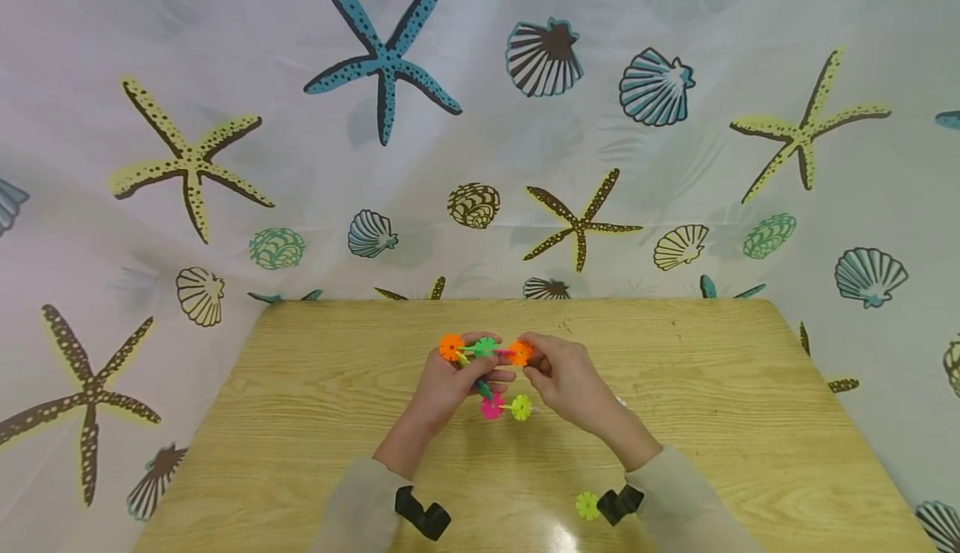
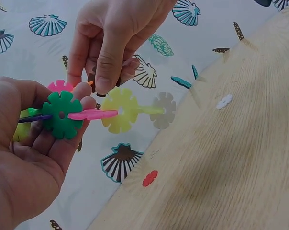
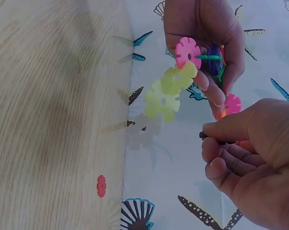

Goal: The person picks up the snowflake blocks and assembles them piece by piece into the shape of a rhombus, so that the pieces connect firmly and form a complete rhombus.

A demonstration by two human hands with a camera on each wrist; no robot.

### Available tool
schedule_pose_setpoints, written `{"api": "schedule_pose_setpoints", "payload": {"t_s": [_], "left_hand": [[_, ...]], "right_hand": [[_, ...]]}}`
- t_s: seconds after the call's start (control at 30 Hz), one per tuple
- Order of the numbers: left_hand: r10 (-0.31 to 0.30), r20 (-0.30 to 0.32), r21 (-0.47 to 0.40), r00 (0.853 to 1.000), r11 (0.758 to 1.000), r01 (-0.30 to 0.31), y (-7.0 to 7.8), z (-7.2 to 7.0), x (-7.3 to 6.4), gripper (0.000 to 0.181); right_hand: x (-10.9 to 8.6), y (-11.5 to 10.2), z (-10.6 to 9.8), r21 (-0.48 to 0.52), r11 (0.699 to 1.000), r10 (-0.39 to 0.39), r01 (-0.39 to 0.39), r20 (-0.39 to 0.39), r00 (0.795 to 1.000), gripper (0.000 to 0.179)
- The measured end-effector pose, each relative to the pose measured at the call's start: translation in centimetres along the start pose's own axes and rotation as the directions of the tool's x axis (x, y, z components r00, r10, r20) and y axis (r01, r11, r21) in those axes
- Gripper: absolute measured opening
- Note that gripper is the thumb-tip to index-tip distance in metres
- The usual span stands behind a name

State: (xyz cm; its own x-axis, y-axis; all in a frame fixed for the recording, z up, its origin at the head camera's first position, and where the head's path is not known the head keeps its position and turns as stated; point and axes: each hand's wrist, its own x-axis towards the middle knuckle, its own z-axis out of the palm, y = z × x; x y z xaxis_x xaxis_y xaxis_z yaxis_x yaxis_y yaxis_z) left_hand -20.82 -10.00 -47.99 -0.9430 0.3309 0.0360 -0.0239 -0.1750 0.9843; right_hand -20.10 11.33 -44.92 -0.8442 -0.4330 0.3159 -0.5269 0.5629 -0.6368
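My left hand (image 1: 450, 382) holds a chain of notched plastic snowflake discs slotted into one another. Along its top run an orange disc (image 1: 452, 347), a green disc (image 1: 485, 346) and a second orange disc (image 1: 520, 353). A pink disc (image 1: 492, 406) and a yellow disc (image 1: 521, 407) hang below, with a clear disc (image 2: 163, 110) at that end. My right hand (image 1: 570, 378) is at the right-hand orange disc, and its thumb and fingers pinch a dark disc (image 3: 202, 135). Those fingers partly cover the dark disc. In the left wrist view a dark green disc (image 2: 62, 115) lies against my left fingers.
A loose yellow-green disc (image 1: 587, 505) lies on the wooden table (image 1: 300, 428) near my right sleeve. Farther off are a white disc (image 2: 225, 101) and a red disc (image 2: 150, 178). A curtain (image 1: 480, 145) printed with shells and starfish hangs behind the table.
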Motion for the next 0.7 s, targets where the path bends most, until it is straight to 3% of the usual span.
{"api": "schedule_pose_setpoints", "payload": {"t_s": [0.17, 0.3, 0.43, 0.53, 0.7], "left_hand": [[0.020, -0.002, -0.005, 1.000, 1.000, -0.020, 0.3, 0.2, 0.1, 0.039], [0.028, 0.037, -0.043, 0.999, 0.999, -0.026, 0.5, 0.3, 0.1, 0.043], [-0.016, 0.086, -0.082, 0.996, 0.996, 0.023, 0.9, 0.0, 0.1, 0.066], [-0.075, 0.088, -0.026, 0.993, 0.997, 0.077, 1.3, -0.3, 0.1, 0.069], [-0.118, 0.136, 0.116, 0.984, 0.988, 0.102, 2.1, -0.9, -0.2, 0.048]], "right_hand": [[0.2, 0.2, 0.0, -0.018, 1.000, 0.017, -0.017, -0.010, 1.000, 0.039], [0.4, 0.4, -0.4, -0.020, 1.000, 0.007, -0.008, -0.036, 0.999, 0.039], [0.6, 0.6, -0.9, -0.026, 1.000, -0.013, 0.012, -0.035, 0.999, 0.035], [0.5, 0.7, -1.1, -0.058, 0.998, -0.032, 0.031, -0.023, 0.999, 0.036], [0.4, 0.8, -1.3, -0.102, 0.993, -0.068, 0.067, -0.001, 0.998, 0.038]]}}
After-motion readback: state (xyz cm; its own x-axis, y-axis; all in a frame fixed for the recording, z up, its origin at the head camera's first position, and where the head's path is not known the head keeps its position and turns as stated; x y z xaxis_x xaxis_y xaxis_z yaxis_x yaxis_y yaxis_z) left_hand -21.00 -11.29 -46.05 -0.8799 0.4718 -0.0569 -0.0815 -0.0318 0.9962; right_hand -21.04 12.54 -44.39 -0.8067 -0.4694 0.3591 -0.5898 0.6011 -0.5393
